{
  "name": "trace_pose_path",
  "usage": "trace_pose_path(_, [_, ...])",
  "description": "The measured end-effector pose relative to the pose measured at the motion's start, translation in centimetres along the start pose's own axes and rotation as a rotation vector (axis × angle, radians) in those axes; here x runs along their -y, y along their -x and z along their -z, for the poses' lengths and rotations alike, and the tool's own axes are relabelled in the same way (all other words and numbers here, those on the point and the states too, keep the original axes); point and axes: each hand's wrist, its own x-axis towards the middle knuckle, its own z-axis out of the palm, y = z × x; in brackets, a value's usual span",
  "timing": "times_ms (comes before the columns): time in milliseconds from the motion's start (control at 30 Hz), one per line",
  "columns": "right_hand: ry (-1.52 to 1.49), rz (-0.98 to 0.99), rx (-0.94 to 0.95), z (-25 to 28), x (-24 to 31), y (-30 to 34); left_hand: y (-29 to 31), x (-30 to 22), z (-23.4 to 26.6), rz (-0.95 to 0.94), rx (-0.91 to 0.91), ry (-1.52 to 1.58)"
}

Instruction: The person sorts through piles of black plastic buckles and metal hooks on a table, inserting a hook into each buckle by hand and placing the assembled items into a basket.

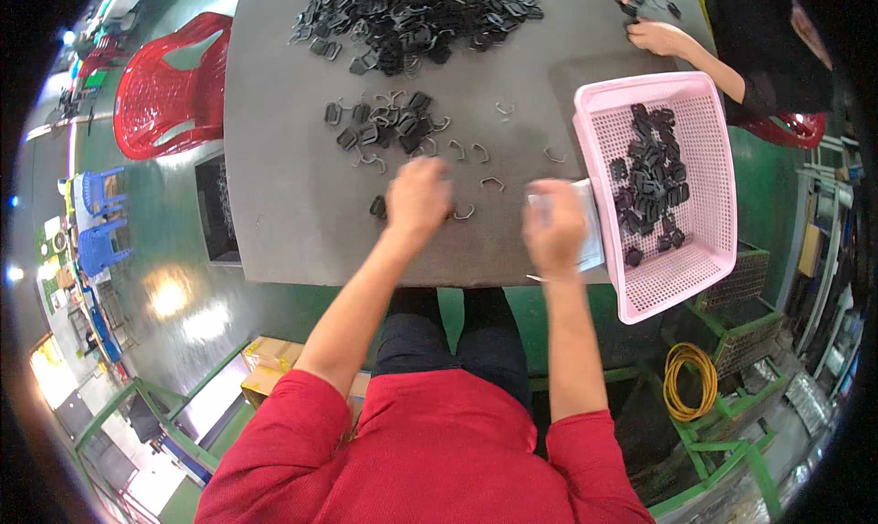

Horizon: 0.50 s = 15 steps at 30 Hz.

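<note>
Over the near part of the table, my left hand (420, 197) is curled closed, its fingertips blurred by motion. A small black plastic piece (378, 206) lies just left of it, and bent metal wire hooks (465, 212) are scattered to its right. My right hand (556, 227) is also closed and blurred, above a pale flat packet (588, 224) beside the pink basket. What either hand holds cannot be made out. Beyond my left hand sits a small group of black pieces (384, 122), several with wire hooks attached.
A large heap of black pieces with wires (412, 16) covers the far table (274, 195). The pink basket (594, 172) at the right edge holds black pieces. Another person's hands (660, 39) handle pieces at the far right. A red chair (169, 90) stands left.
</note>
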Motion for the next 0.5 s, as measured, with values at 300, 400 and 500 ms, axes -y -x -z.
trace_pose_path(300, [0.19,-0.452,0.556,-14.4,5.1,3.5,4.7,12.3,-0.7,0.163,-0.009,0.09])
trace_pose_path(400, [-0.31,-0.765,0.638,-13.3,2.7,2.1,5.4,12.6,-0.4,0.145,-0.214,0.18])
trace_pose_path(500, [0.006,-0.617,0.387,-10.9,1.4,0.9,5.4,13.4,-0.4,0.247,-0.09,0.352])
